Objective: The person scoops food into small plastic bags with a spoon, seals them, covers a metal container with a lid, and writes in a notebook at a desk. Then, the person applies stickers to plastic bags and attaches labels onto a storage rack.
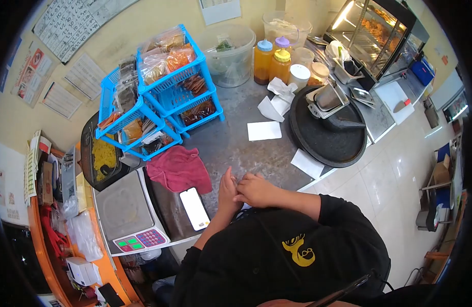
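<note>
My left hand [227,191] is held upright at the table's front edge with its fingers stretched out. Against its palm side lies my right hand [257,190], fingers curled inward and touching the left. Whether anything small is between the hands is hidden. Just left of them a white smartphone [195,209] lies on the metal table [228,146]. Behind the phone is a crumpled dark pink cloth [179,169]. A digital weighing scale [127,207] with a lit green display stands farther left.
Blue stacked baskets [169,97] hold bagged goods, beside a black tray of yellow food [104,156]. Sauce bottles [272,61] and a clear tub [228,64] stand at the back. Right are a round black tray [325,140] with a metal container, paper napkins [264,131] and a heated display case [371,38].
</note>
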Action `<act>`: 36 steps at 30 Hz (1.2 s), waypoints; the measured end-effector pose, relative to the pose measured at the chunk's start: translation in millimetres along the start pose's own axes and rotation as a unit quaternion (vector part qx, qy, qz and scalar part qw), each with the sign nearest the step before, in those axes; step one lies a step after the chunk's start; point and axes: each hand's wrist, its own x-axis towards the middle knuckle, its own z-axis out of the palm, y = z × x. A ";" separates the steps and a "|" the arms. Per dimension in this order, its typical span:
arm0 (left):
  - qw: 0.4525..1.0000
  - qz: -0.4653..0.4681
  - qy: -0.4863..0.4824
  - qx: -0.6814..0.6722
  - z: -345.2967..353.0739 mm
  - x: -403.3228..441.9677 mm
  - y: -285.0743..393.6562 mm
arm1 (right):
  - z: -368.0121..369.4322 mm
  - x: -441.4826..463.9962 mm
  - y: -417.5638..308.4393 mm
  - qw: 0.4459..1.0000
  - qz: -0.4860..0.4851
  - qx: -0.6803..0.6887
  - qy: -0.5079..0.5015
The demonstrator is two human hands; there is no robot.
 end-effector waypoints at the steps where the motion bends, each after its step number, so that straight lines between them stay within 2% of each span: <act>1: 1.000 0.005 -0.008 0.001 0.3 2.6 0.1 | -1.6 0.1 0.5 0.999 -0.020 -0.005 0.046; 3: 1.000 -0.005 0.012 0.002 -8.1 7.3 4.0 | -8.7 -6.1 2.3 0.989 -0.050 -0.018 0.139; 4: 1.000 -0.008 0.019 0.000 -12.5 10.1 4.5 | -14.7 -8.6 5.8 0.983 -0.031 0.002 0.181; 5: 0.997 0.020 0.047 0.065 -10.7 13.6 -9.6 | -24.4 -8.6 12.1 0.975 -0.013 0.020 0.222; 7: 0.994 -0.029 0.026 0.098 -25.8 24.1 -14.7 | -54.2 -13.6 28.0 0.958 0.033 0.087 0.273; 8: 0.991 -0.054 0.018 0.117 -31.2 27.7 -14.8 | -65.6 -18.4 39.6 0.934 0.076 0.113 0.332; 10: 0.975 -0.041 0.040 0.214 -35.9 24.8 -16.8 | -81.3 -31.1 67.0 0.856 0.180 0.195 0.443; 11: 0.963 -0.034 0.052 0.263 -37.8 24.3 -17.0 | -88.9 -40.6 86.9 0.816 0.197 0.194 0.508; 15: 0.991 0.015 0.042 0.130 -31.6 28.4 0.2 | -107.3 -84.4 164.7 0.632 0.328 0.288 0.641; 16: 0.994 0.030 0.023 0.100 -25.0 31.2 1.5 | -99.7 -93.0 188.6 0.612 0.368 0.302 0.631; 18: 0.998 0.057 -0.015 0.036 -5.5 41.2 3.2 | -92.4 -101.1 211.4 0.539 0.437 0.493 0.526; 21: 0.995 0.059 -0.071 -0.024 17.0 62.5 31.5 | -68.1 -97.2 238.1 0.576 0.435 0.546 0.426; 24: 0.986 0.051 -0.118 -0.109 36.5 87.9 67.7 | -62.4 -82.5 238.1 0.588 0.455 0.505 0.438; 26: 0.968 0.031 -0.153 -0.198 59.7 104.9 76.9 | -58.6 -79.3 252.7 0.541 0.393 0.576 0.470; 30: 0.953 0.020 -0.171 -0.251 105.4 135.8 96.1 | -72.9 -79.9 237.5 0.425 0.306 0.678 0.516; 32: 0.950 0.026 -0.186 -0.249 135.4 147.6 96.7 | -77.6 -85.7 237.9 0.429 0.300 0.694 0.494; 36: 0.880 -0.104 -0.217 -0.409 172.8 177.0 114.2 | -73.9 -90.5 253.0 0.463 0.317 0.672 0.484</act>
